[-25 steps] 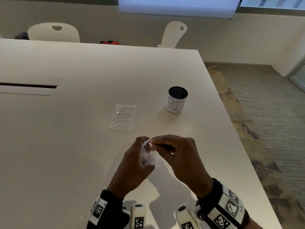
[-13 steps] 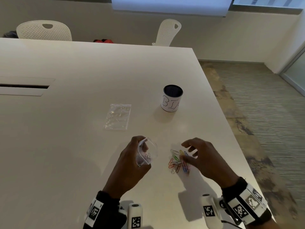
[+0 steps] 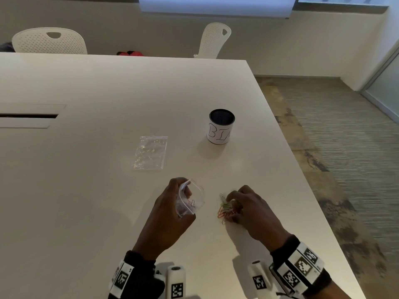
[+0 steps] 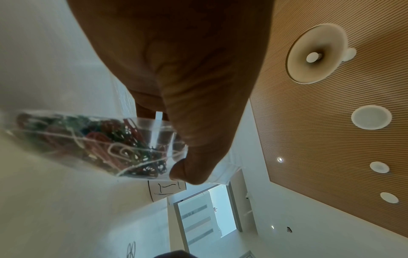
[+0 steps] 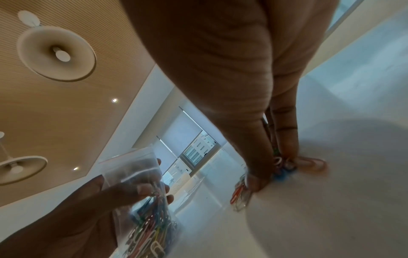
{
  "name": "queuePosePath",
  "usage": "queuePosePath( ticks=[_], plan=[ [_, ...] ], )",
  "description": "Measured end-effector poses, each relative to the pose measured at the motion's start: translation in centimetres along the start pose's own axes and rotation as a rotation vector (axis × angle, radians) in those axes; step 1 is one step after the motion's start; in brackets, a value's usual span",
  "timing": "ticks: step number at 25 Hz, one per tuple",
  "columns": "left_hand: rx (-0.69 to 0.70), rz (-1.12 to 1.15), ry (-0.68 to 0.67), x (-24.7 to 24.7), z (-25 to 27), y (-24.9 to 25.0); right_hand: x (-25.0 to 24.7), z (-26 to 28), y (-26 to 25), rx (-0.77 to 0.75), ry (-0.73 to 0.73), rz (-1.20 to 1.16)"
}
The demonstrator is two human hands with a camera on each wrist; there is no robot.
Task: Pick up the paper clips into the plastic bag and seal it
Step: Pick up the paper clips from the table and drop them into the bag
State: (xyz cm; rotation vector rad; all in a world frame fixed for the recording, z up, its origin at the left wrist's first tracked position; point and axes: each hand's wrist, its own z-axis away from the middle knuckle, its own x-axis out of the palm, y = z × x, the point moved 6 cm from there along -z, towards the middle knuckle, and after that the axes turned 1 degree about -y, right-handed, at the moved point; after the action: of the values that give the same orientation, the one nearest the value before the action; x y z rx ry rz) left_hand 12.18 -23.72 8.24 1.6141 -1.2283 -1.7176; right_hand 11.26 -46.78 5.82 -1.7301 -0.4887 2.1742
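Spare clear bag [image 3: 150,152] — flat on the table [image 3: 86,190], well beyond the left hand's fingers.

Left hand [image 3: 170,214] — fingers curled round the plastic bag [image 3: 190,197], thumb pinching its mouth, which gapes toward the right; bag held just above the table, coloured paper clips already heaped in its bottom [image 4: 106,144].

Loose paper clips [image 3: 225,209] — small coloured pile on the table, between the two hands, under the right fingertips.

Right hand [image 3: 250,210] — fingers bent down onto the pile, thumb and fingertips closing on several clips [image 5: 280,162].

Cup [image 3: 221,126] — upright, dark inside, white label with handwriting, well beyond the right fingers.
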Motion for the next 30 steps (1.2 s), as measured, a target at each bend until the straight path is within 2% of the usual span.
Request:
queuePosePath(
  ticks=[4, 10, 14, 18, 22, 27, 30],
  plan=[
    [0.001, -0.004, -0.008, 0.0, 0.0, -0.1, 0.1, 0.2, -0.9, -0.067, 0.045, 0.057],
    [0.006, 0.003, 0.000, -0.2, 0.3, 0.0, -0.4, -0.2, -0.5, -0.088, 0.066, 0.047],
    [0.004, 0.015, 0.002, -0.3, 0.3, 0.0, -1.6, -0.6, 0.9, -0.051, 0.103, -0.155],
    [0.003, 0.026, 0.000, -0.3, 0.3, 0.0, -2.9, -0.1, 2.3, 0.092, 0.117, -0.542],
    [0.014, 0.039, -0.011, -0.2, 0.2, 0.1, -3.8, 0.6, 0.9, 0.143, 0.018, -0.921],
    [0.020, 0.056, -0.016, -0.1, 0.1, 0.2, -5.4, 1.3, -4.8, -0.016, -0.101, -1.148],
    [0.018, 0.062, -0.033, 0.1, 0.1, 0.0, -5.0, 0.8, -8.1, -0.100, -0.166, -1.102]
  ],
)
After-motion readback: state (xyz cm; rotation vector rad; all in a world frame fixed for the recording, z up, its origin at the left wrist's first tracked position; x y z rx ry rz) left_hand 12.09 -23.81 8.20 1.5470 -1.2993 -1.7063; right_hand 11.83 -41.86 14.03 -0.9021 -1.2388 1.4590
